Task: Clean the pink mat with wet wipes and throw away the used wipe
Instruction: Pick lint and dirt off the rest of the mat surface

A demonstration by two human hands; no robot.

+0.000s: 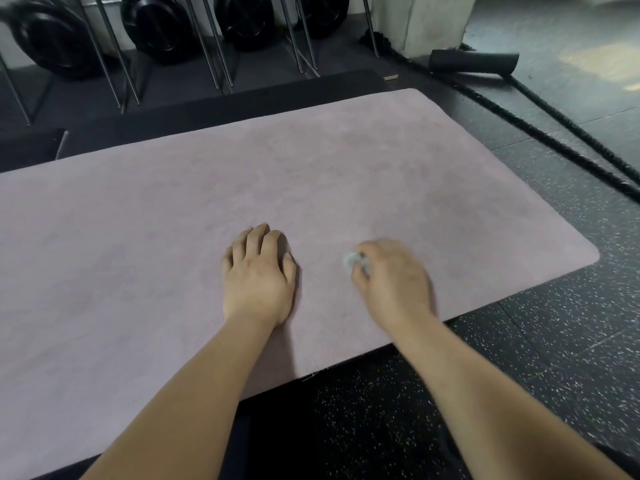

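Left hand (258, 271) planted on the mat (156, 209), fingers loosely bent, nothing in it. Right hand (393, 278), blurred, pinches a crumpled wipe (350, 260) down on the mat near its right end. Mat lies flat on the speckled floor (554, 341), ropes (540, 116) beside it.

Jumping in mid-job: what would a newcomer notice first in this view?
The pink mat spreads across the middle of the view on dark speckled floor. On its near right part the left hand rests on the mat, and beside it the right hand pinches a small crumpled wipe. Black weight plates line up behind the mat, top left.
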